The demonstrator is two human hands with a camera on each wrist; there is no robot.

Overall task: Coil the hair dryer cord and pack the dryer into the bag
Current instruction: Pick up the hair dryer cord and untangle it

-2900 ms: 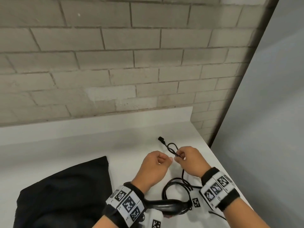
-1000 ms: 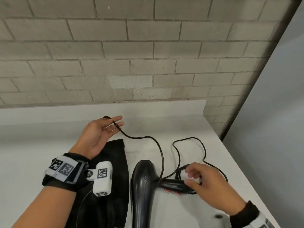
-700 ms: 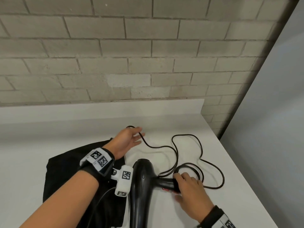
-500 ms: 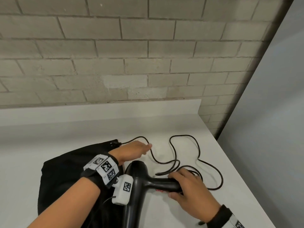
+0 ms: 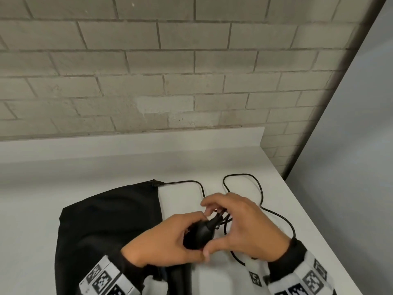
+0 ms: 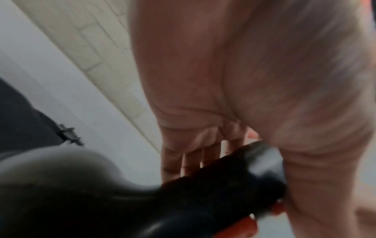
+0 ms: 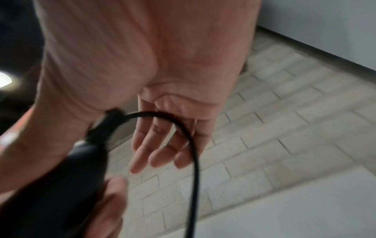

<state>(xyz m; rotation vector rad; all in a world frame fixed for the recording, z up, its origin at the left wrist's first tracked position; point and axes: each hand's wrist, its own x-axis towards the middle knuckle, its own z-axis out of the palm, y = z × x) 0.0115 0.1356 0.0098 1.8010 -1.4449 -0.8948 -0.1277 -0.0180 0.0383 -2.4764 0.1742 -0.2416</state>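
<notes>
The left hand (image 5: 163, 241) is gripping the dryer (image 5: 198, 233) handle while the right hand (image 5: 242, 224), fingers loosely spread, is starting to coil the cord (image 5: 260, 192), which next probably needs winding into loops.

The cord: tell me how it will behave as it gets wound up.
The cord likely stays floppy: it lies in loose curves on the counter and bends freely across the right hand in the right wrist view. Loops may spring open, since none holds shape. Its plug, resting at the edge of the bag, will probably drag and could snag the fabric.
</notes>
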